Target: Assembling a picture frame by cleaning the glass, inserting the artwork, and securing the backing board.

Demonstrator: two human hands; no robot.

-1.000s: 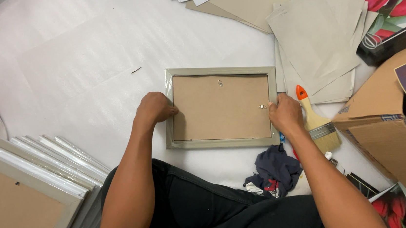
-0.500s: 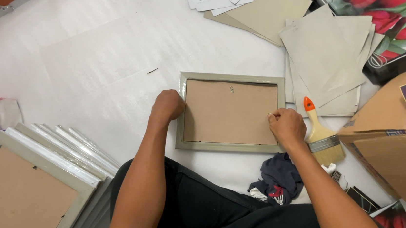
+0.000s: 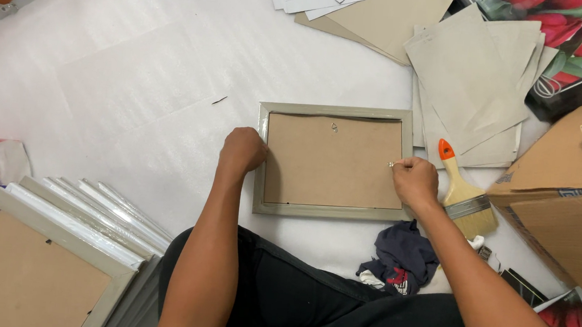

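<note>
A grey-green picture frame (image 3: pixel 337 111) lies face down on the white floor sheet, its brown backing board (image 3: pixel 333 161) up, with a small hanger near the top edge. My left hand (image 3: pixel 242 149) is a closed fist pressing on the frame's left rail. My right hand (image 3: pixel 414 181) rests at the right rail, its fingers pinching a small metal tab at the backing board's edge.
A paintbrush (image 3: pixel 464 193) with an orange handle tip lies right of the frame. A dark rag (image 3: pixel 402 257) sits below it. Grey boards (image 3: pixel 473 81) are piled at the back right, a cardboard box (image 3: pixel 568 202) stands right, and stacked frames (image 3: pixel 52 248) lie lower left.
The view shifted, so the frame sits further right and lower in it. My right hand moved a little down the right rail; my left hand stays on the left rail.
</note>
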